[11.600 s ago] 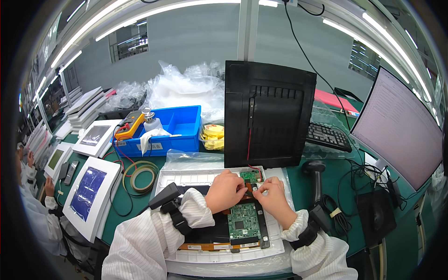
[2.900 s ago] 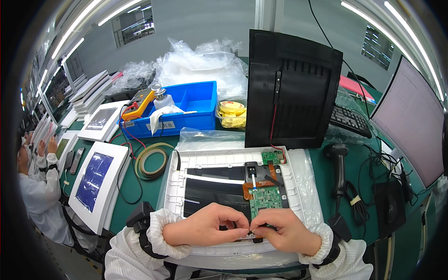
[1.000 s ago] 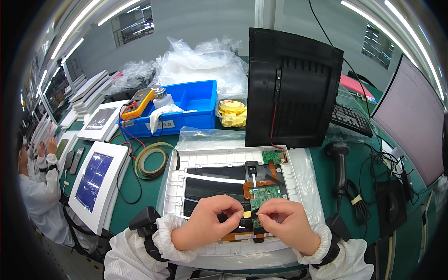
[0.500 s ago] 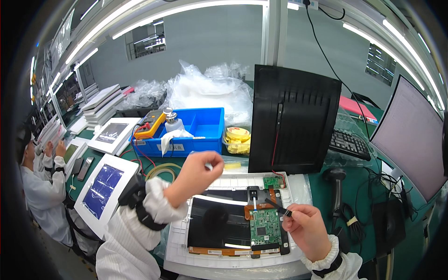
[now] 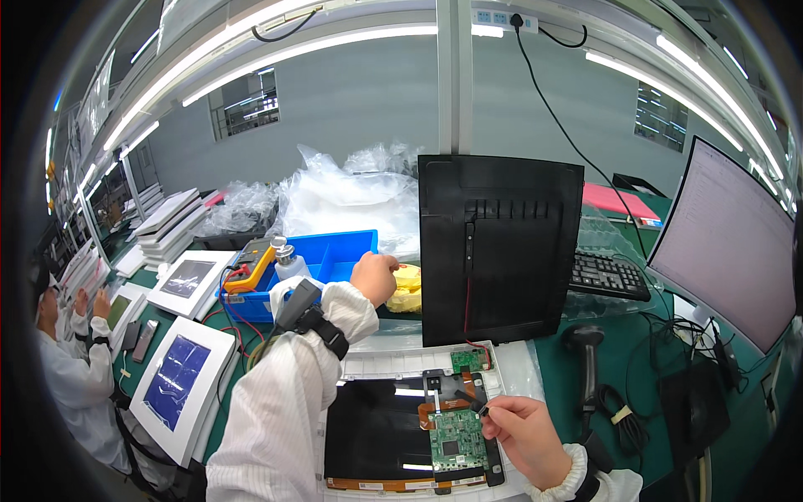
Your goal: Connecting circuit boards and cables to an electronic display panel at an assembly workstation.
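My left hand (image 5: 374, 278) is stretched out to the far side of the bench. Its bent fingers are at a pile of yellow material (image 5: 410, 291) beside a blue bin (image 5: 339, 258); whether it holds any of it is hidden. My right hand (image 5: 523, 428) is near me, thumb and forefinger pinched on a small dark part (image 5: 482, 407) at the upper right edge of a green circuit board (image 5: 456, 439). The board lies on a black display panel (image 5: 376, 427), which rests face down in a white tray (image 5: 381, 365). An orange flex strip (image 5: 447, 406) runs above the board.
A tall black panel (image 5: 500, 251) stands upright behind the tray. A keyboard (image 5: 609, 274), a monitor (image 5: 736, 243) and a barcode scanner (image 5: 585, 345) are at the right. White-framed screens (image 5: 180, 385), a yellow meter (image 5: 251, 266), clear bags (image 5: 351, 192) and a seated co-worker (image 5: 71, 376) are at the left.
My left hand has left the circuit board and reached farther back to the yellow pile by the blue bin. My right hand has stayed at the board's right edge.
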Demonstrator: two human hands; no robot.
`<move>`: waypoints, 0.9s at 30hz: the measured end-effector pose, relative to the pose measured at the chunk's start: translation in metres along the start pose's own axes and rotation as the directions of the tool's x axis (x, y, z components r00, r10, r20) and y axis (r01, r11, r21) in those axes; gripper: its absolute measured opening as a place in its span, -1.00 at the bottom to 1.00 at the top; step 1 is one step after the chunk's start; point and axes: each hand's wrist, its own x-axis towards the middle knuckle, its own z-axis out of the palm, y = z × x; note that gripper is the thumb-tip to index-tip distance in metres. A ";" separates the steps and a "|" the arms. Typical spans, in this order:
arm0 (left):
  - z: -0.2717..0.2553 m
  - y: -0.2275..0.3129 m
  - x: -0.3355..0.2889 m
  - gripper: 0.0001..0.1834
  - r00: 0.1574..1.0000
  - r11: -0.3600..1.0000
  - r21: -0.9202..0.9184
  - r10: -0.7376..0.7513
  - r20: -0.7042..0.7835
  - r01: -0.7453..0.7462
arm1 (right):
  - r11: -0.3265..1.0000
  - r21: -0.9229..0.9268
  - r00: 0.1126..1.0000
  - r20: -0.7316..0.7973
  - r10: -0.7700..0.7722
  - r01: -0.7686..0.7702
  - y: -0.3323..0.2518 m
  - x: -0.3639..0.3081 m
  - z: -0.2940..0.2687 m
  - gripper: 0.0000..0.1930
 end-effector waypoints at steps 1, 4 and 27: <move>-0.008 0.005 -0.005 -0.82 1.000 1.000 -0.010 0.023 -0.006 -0.023 | 0.998 -0.054 0.999 0.004 -0.038 0.038 0.000 -0.001 0.001 -0.90; -0.041 0.040 -0.030 -0.84 0.983 0.961 -0.276 0.066 0.174 -0.015 | 0.895 -0.353 0.960 0.043 -0.276 0.273 0.002 -0.002 0.000 -0.91; -0.113 0.102 -0.196 -0.85 0.885 0.594 -0.759 0.162 0.436 0.265 | 0.451 -0.637 0.775 0.434 -0.460 0.625 0.007 -0.024 0.022 -0.91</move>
